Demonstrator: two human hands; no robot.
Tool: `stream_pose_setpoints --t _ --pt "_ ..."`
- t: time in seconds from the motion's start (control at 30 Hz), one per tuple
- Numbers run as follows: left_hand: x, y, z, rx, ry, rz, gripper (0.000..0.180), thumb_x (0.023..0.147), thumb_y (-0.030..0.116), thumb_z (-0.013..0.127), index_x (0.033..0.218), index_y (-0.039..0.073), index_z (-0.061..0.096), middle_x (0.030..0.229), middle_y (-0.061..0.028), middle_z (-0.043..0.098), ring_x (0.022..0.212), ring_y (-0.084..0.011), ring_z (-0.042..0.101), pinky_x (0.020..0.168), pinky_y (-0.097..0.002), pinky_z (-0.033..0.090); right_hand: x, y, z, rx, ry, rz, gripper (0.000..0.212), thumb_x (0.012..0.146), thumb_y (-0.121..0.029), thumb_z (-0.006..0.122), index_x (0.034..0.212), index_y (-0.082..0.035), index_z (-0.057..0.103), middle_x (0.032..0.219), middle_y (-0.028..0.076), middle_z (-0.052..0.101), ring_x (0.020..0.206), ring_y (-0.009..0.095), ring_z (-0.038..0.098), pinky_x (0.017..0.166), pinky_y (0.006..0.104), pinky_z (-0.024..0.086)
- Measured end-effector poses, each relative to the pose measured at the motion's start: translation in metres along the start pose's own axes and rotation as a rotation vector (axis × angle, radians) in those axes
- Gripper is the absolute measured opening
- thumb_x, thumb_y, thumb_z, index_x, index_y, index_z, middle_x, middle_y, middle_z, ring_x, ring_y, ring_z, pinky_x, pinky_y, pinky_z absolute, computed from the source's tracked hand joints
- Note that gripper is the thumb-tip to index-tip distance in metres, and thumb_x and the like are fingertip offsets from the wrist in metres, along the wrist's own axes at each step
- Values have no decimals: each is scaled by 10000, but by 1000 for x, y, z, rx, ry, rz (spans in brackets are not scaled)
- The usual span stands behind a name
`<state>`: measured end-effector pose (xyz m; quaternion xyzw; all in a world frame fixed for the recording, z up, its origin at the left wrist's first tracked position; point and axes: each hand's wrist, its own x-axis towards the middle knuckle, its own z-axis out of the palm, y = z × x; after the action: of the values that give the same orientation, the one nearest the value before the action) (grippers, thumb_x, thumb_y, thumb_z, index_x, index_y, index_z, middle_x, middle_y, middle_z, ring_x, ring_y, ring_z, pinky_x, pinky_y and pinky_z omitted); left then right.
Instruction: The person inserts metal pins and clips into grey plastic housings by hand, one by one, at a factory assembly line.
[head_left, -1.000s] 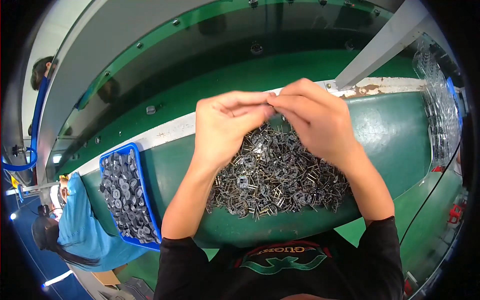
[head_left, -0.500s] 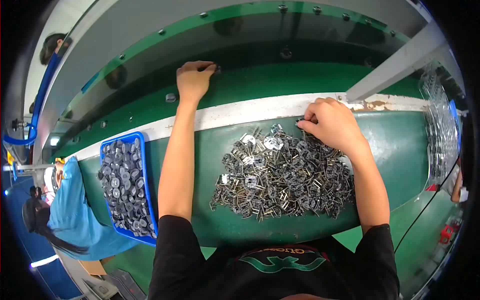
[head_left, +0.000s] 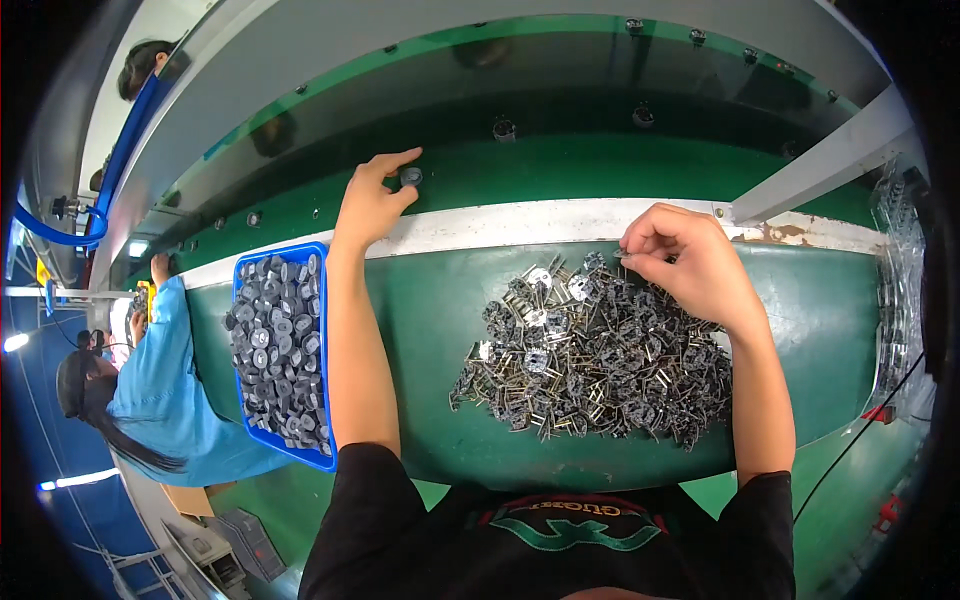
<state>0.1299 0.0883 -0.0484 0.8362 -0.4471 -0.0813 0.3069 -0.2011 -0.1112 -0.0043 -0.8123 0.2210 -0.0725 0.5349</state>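
My left hand is over the green belt with its fingers spread. A small round grey part sits between its index finger and thumb, which do not close on it. Above the far edge of a heap of small black parts with metal pins, my right hand pinches a small dark part, mostly hidden by the fingertips. Left of my left forearm stands a blue tray full of round grey parts.
A white rail separates the green table from the belt. Several parts, including a dark round one, lie along the belt. A grey post rises at the right, near clear plastic trays. A person in blue sits at the left.
My left hand has let go of a part on the belt, drawn back and opened around another. Belt parts have shifted right. My right hand still pinches by the heap; the view has shifted slightly.
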Motion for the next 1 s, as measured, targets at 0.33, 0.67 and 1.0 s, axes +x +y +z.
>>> stream_pose_setpoints --t 0.33,0.67,1.0 --pt "-4 54 24 -951 -122 -239 350 927 54 659 1264 -40 649 1214 -169 674 1024 -239 689 870 -318 575 -6 -10 -3 156 153 -299 176 841 83 654 974 -7 726 955 37 646 828 106 629 689 235 489" --pt "-35 141 58 -1665 -403 -127 255 954 -10 622 1205 -44 654 1168 -190 673 1090 -321 683 930 -381 620 -8 -21 3 -75 333 -509 164 807 25 754 966 -9 727 861 85 692 708 182 678 573 286 503" --pt "-53 166 76 -1696 -491 -71 398 916 17 689 1303 2 599 1207 -153 662 1103 -260 671 987 -352 559 -4 -13 14 144 509 -537 152 829 57 733 974 15 713 921 89 693 785 152 690 674 241 573"
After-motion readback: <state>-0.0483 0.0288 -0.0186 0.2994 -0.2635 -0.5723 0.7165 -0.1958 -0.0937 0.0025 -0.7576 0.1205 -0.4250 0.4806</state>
